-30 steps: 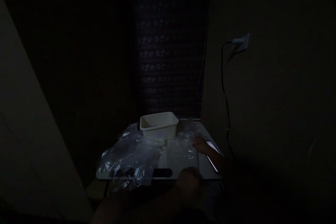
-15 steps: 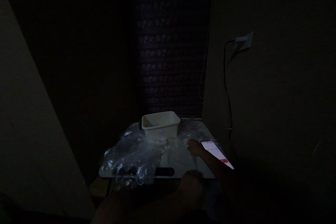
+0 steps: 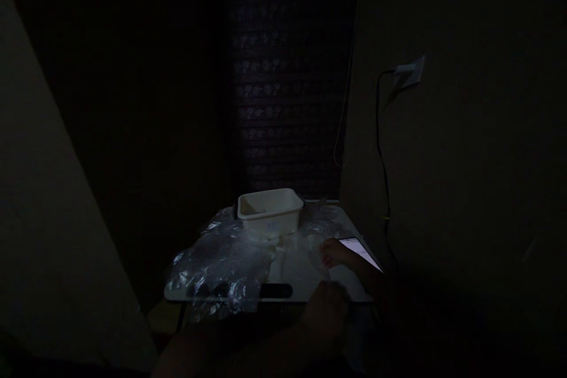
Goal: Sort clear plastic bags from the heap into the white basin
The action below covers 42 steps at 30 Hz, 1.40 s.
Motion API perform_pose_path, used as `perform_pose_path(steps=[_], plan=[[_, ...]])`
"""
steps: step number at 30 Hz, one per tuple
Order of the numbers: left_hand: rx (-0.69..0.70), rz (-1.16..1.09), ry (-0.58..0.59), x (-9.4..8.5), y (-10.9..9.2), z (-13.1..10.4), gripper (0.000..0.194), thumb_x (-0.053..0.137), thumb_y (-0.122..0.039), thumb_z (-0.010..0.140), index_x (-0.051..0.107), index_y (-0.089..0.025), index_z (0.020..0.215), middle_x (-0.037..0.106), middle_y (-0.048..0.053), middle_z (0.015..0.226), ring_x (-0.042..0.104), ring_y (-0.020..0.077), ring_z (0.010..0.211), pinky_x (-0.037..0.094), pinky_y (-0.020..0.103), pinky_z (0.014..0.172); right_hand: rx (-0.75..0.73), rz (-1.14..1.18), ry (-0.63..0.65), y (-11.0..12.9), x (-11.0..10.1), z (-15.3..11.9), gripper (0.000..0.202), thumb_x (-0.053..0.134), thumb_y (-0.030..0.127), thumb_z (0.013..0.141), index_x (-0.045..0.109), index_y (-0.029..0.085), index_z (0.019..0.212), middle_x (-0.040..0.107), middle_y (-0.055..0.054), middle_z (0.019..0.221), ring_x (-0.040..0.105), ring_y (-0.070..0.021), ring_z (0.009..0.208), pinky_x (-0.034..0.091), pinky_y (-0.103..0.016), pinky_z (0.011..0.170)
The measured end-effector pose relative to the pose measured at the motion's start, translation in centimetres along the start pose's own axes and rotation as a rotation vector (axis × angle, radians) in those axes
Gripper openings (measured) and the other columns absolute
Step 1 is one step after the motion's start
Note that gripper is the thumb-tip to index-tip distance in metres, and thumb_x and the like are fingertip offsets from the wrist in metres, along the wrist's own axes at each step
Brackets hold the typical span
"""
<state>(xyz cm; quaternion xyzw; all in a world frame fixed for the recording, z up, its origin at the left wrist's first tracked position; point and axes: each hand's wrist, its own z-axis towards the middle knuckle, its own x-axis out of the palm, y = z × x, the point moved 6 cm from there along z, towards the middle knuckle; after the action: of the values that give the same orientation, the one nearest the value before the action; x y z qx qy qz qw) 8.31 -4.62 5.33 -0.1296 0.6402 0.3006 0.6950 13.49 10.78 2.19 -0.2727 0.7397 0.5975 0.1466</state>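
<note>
The scene is very dark. My right hand (image 3: pixel 333 253) is over the right part of the small white table (image 3: pixel 305 292), its fingers curled together beside faint, clear plastic. What they hold, if anything, does not show. Close to the front edge is my left hand (image 3: pixel 326 307), a dark, closed shape; its contents are hidden. A lit phone (image 3: pixel 359 250) lies at the table's right edge, partly covered by my right forearm. Crumpled clear plastic (image 3: pixel 221 260) spreads over the left side and hangs off the front.
At the back of the table stands a white rectangular tub (image 3: pixel 271 223) with dark handles. The table has a handle slot (image 3: pixel 277 290) near its front. A cable (image 3: pixel 381 147) drops from a wall outlet (image 3: pixel 411 74) on the right. A patterned blind (image 3: pixel 266 112) hangs behind.
My right forearm now covers more of the phone, and the right hand has shifted slightly towards me. The left hand has risen a little towards the table edge. The tub stays put.
</note>
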Motion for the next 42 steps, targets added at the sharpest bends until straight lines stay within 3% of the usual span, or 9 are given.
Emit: perform_pose_path(steps=[5, 9, 13, 22, 37, 42], plan=[[-0.152, -0.036, 0.128, 2.6, 0.9, 0.2, 0.050, 0.029, -0.029, 0.073, 0.022, -0.003, 0.115, 0.024, 0.017, 0.120, 0.019, 0.0264, 0.108, 0.019, 0.039, 0.084, -0.025, -0.077, -0.021, -0.3, -0.4, 0.1, 0.015, 0.031, 0.012, 0.067, 0.046, 0.014, 0.070, 0.046, 0.004, 0.044, 0.047, -0.0064, 0.040, 0.037, -0.018, 0.042], [-0.184, -0.046, 0.149, 3.4, 1.0, 0.1, 0.051, 0.028, -0.028, 0.073, 0.021, -0.001, 0.116, 0.021, 0.018, 0.121, 0.017, 0.0264, 0.110, 0.019, 0.039, 0.085, -0.115, -0.183, -0.063, -0.3, -1.0, 0.2, 0.009, 0.040, 0.014, 0.062, 0.050, 0.013, 0.062, 0.050, 0.001, 0.052, 0.048, -0.0082, 0.049, 0.034, -0.018, 0.045], [-0.182, -0.067, 0.165, 3.4, 0.8, 0.0, 0.052, 0.030, -0.028, 0.072, 0.023, 0.001, 0.115, 0.020, 0.020, 0.120, 0.016, 0.0277, 0.110, 0.019, 0.040, 0.085, -0.209, -0.328, -0.090, -0.2, -1.1, 0.1, 0.008, 0.053, 0.019, 0.054, 0.053, 0.014, 0.060, 0.055, -0.001, 0.067, 0.049, -0.0116, 0.066, 0.032, -0.019, 0.054], [-0.204, -0.079, 0.187, 3.9, 0.3, 0.1, 0.049, 0.028, -0.028, 0.073, 0.026, 0.000, 0.114, 0.025, 0.019, 0.119, 0.021, 0.0275, 0.108, 0.019, 0.041, 0.085, -0.237, -0.707, -0.136, 0.7, 0.0, -0.4, 0.019, 0.048, 0.033, 0.060, 0.053, 0.017, 0.069, 0.057, -0.003, 0.072, 0.050, -0.0130, 0.066, 0.027, -0.019, 0.047], [-0.163, -0.073, 0.165, 3.8, -0.2, -0.5, 0.047, 0.030, -0.027, 0.074, 0.027, -0.003, 0.114, 0.024, 0.019, 0.119, 0.020, 0.0283, 0.108, 0.020, 0.042, 0.082, -0.221, -0.797, -0.193, 1.0, -0.4, -0.9, 0.029, 0.040, 0.043, 0.066, 0.051, 0.018, 0.077, 0.056, -0.005, 0.079, 0.050, -0.0165, 0.074, 0.030, -0.022, 0.053], [-0.172, -0.027, 0.077, 3.9, 0.3, 0.3, 0.034, 0.025, -0.016, 0.077, 0.035, -0.003, 0.107, 0.038, 0.017, 0.111, 0.032, 0.0250, 0.101, 0.030, 0.036, 0.075, -0.199, -0.770, -0.183, 0.9, -1.1, -0.9, 0.024, 0.036, 0.033, 0.070, 0.051, 0.016, 0.080, 0.056, -0.007, 0.084, 0.050, -0.0157, 0.077, 0.031, -0.022, 0.054]])
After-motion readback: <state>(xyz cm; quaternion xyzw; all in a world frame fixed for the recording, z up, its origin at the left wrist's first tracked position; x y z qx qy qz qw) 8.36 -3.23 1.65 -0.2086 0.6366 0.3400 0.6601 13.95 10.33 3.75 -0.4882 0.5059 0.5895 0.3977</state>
